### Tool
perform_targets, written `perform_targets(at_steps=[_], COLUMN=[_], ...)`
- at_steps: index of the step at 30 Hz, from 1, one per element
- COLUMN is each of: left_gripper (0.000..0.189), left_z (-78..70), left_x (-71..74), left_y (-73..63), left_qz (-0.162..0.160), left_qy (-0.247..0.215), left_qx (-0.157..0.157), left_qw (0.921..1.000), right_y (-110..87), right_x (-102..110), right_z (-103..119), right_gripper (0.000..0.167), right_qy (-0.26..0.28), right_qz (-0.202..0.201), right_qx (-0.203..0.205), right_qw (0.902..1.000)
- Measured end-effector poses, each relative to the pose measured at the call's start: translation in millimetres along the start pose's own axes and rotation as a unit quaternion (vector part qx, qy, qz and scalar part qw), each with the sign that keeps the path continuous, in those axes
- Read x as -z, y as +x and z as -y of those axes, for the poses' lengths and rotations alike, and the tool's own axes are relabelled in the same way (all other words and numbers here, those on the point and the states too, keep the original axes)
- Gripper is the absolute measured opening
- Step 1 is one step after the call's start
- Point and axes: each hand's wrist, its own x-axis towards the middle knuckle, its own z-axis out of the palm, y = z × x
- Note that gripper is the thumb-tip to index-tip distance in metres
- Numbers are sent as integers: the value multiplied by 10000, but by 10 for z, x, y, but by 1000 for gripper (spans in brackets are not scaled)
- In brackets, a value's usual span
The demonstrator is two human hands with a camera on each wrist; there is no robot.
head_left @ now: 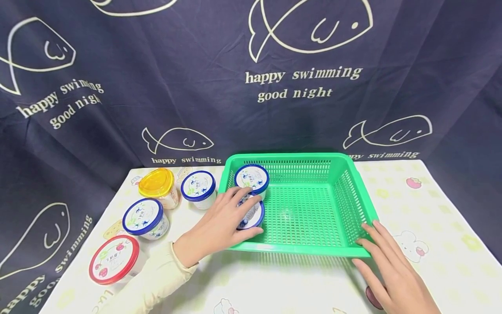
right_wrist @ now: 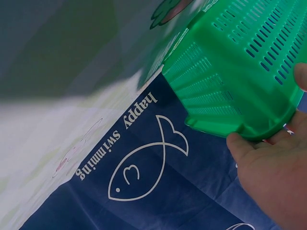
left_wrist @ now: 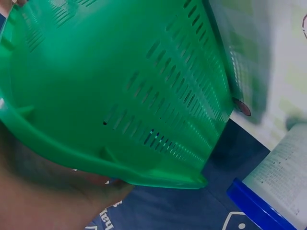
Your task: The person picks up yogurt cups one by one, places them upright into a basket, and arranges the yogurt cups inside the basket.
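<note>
A green plastic basket (head_left: 298, 250) with slotted walls stands on the table. My left hand (head_left: 219, 224) reaches over its left side and grips a blue-lidded tub (head_left: 254, 218) inside, fingers across the lid and thumb at the near edge. Just behind it, a second blue-lidded tub (head_left: 252, 178) sits in the back left corner of the basket. At the front right corner my right hand (head_left: 396, 274) holds the rim, fingertips inside and thumb outside. In the right wrist view, that hand (right_wrist: 276, 167) is at the basket's rim (right_wrist: 216, 128).
Left of the basket stand two blue-lidded tubs, one close by (head_left: 198, 186) and one farther out (head_left: 145, 218). A tub with a yellow lid (head_left: 157, 183) is behind them, and a red-lidded tub (head_left: 114, 260) is nearest the front. A dark fish-print curtain (head_left: 298, 126) hangs behind the table.
</note>
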Motion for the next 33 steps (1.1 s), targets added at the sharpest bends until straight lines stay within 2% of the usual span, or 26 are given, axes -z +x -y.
perform_targets(at_steps=[12,22,33], left_gripper=[71,72,72], left_z=[18,27,29], left_x=[-15,-31,-31], left_y=[0,6,29], left_qz=[199,363,624], left_qy=[-142,-307,-439], left_qx=[-124,-22,53], left_qw=[9996,9989,9971], right_y=[-2,4,1], right_x=[-10,-19,-17], right_z=[-20,-34,-32], right_gripper=[44,43,41], right_qy=[12,-159,-99], right_qz=[-15,32,-16], right_qx=[65,44,51], right_qw=[10000,9999,9999])
